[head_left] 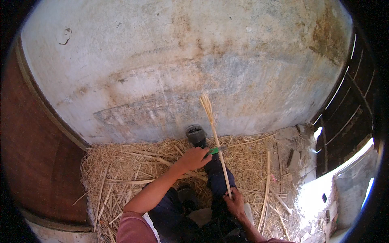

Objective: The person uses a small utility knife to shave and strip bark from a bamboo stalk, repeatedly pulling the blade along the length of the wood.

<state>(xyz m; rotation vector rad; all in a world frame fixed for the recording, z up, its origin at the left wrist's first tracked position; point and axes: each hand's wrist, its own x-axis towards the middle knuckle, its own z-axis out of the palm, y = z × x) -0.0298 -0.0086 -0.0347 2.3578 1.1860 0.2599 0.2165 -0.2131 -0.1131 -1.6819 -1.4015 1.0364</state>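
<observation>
My left hand [194,158] is closed around the green handle of a small knife [213,150]. Its short metal blade lies against a pale strip, seemingly bamboo or wood [222,166]. The strip slants upward and away from me over my dark-trousered leg, and its far end fans out into fine splayed fibres. My right hand [235,202] grips the strip's near end by my knee, with the thumb on top. The fingers of the left hand partly hide the knife handle.
Straw-like shavings [247,162] and loose long strips [267,178] cover the floor around my legs. A stained pale wall [182,73] rises in front. A brown panel [44,150] stands at left, dark boards [344,105] at right. One dark boot [196,134] rests near the wall.
</observation>
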